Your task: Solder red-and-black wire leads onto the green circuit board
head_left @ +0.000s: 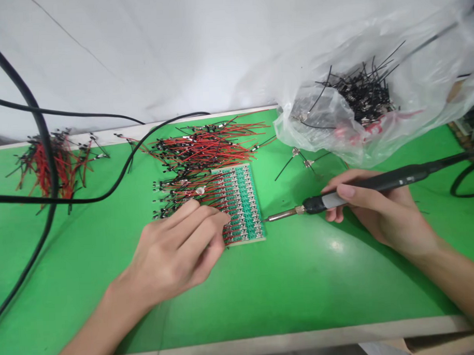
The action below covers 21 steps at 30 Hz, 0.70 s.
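My right hand (374,209) is shut around the black handle of a soldering iron (362,188), and the iron's metal tip (281,215) points left, just off the right edge of a green circuit board panel (243,203). The tip is apart from the board. My left hand (173,257) lies across the panel's lower left, its fingertips on the red-and-black wire leads (191,189) soldered along the board. Those fingers hide part of the wires, and I cannot tell whether they pinch one.
A heap of red-and-black wires (205,147) lies behind the board, and another (53,168) lies at far left. A clear plastic bag (359,111) holds black-wired parts at back right. Thick black cables (41,127) cross the green mat (295,294) on the left.
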Each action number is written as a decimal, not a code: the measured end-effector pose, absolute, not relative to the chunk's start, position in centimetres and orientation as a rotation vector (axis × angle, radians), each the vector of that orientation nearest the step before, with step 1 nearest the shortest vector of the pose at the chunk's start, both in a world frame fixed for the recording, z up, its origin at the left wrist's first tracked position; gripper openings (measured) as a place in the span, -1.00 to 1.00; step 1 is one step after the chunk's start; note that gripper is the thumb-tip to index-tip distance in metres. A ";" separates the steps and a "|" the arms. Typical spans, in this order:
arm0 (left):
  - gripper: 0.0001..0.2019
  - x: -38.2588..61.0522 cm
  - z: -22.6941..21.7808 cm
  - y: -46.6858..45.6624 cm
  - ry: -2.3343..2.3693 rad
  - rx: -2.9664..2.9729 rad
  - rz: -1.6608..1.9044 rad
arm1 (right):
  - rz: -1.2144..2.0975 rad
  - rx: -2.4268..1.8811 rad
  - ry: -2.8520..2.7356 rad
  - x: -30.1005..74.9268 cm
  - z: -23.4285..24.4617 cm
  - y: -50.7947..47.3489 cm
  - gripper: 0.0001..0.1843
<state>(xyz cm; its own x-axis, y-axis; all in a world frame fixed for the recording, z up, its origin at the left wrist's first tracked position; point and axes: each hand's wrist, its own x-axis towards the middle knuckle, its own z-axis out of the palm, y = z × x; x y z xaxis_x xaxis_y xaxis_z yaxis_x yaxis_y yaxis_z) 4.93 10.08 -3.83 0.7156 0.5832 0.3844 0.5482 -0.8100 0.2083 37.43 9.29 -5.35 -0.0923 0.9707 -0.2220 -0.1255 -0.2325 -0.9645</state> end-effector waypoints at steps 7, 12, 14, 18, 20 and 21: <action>-0.70 4.1 -3.9 10.3 0.971 2.821 0.572 | 1.490 -1.227 -1.047 37.4 -5.5 9.3 -0.89; -0.67 3.9 -4.0 10.3 1.022 2.832 0.593 | 1.475 -1.249 -1.073 37.5 -5.6 9.3 -0.89; -0.68 3.7 -4.1 10.3 1.081 2.819 0.573 | 1.470 -1.262 -1.082 37.6 -5.7 9.2 -0.89; -0.67 3.6 -4.4 10.1 1.101 2.789 0.601 | 1.460 -1.268 -1.081 37.6 -5.6 9.2 -0.88; -0.65 3.5 -4.5 10.1 1.091 2.790 0.641 | 1.460 -1.262 -1.068 37.5 -5.5 9.2 -0.88; -0.65 3.5 -4.5 10.0 1.093 2.793 0.645 | 1.461 -1.255 -1.059 37.4 -5.5 9.3 -0.87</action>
<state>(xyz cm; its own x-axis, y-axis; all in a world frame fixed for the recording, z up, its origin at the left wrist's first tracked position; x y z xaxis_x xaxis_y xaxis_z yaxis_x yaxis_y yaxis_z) 3.49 10.04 -4.51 0.6582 0.6632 0.3563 0.6324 -0.7438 0.2163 37.40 9.28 -5.49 -0.0695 0.9747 -0.2124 -0.1012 -0.2187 -0.9705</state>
